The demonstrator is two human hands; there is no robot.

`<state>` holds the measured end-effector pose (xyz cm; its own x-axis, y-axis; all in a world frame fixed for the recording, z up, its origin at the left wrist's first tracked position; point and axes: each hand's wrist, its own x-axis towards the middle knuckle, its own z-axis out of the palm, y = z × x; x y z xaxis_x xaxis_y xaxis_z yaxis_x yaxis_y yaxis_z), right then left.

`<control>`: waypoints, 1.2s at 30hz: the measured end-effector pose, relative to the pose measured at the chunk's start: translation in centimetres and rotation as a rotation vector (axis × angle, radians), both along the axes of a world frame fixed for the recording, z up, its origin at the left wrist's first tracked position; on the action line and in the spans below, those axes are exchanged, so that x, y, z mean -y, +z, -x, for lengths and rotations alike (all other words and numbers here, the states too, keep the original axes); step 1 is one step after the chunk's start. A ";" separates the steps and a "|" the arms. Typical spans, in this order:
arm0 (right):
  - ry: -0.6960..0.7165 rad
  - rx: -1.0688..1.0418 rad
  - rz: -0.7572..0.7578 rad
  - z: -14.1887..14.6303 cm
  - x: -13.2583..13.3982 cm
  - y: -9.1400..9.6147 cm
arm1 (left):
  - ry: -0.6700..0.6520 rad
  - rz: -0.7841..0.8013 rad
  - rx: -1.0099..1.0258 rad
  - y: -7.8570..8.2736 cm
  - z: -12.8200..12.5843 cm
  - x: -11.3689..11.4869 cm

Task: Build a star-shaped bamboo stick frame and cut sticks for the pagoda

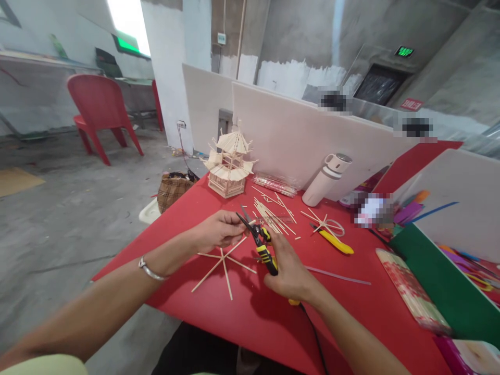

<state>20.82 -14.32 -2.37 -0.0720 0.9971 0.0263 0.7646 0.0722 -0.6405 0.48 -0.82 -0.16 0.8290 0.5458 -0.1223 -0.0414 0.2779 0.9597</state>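
Observation:
My left hand (221, 229) pinches a thin wooden stick (250, 223) over the red table. In my right hand (291, 268) are black-and-yellow handled cutters (266, 258); their jaws are apart, close by the stick and the left fingertips. Whether the jaws touch the stick, I cannot tell. Just below the left hand, a star of joined sticks (223, 259) lies flat. Beyond the cutters is a loose pile of sticks (269, 216), with a clear ruler partly hidden near it. A cord (314, 333) and a yellow tool part show beneath the right wrist.
A pagoda model of sticks (228, 166) stands at the far left corner. Behind lie a packet of sticks (275, 185) and a leaning pale bottle (327, 179). Right are another stick star (323, 223), a yellow utility knife (336, 242), more packed sticks (412, 291) and a green box (441, 276).

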 end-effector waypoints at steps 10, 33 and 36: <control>0.028 0.042 -0.006 0.4 0.5 1.0 | -0.027 0.102 0.009 -0.1 0.7 0.5; 0.051 0.074 0.004 -0.8 0.2 1.3 | 0.076 0.083 0.033 0.0 0.2 1.1; 0.039 -0.016 0.058 -0.9 0.3 1.4 | 0.132 0.001 0.034 -0.2 -0.2 1.1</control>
<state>21.70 -14.65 -1.01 -0.1111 0.9934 -0.0298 0.7518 0.0644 -0.6562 0.70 -1.88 -0.32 0.7538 0.6502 -0.0956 -0.1105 0.2688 0.9568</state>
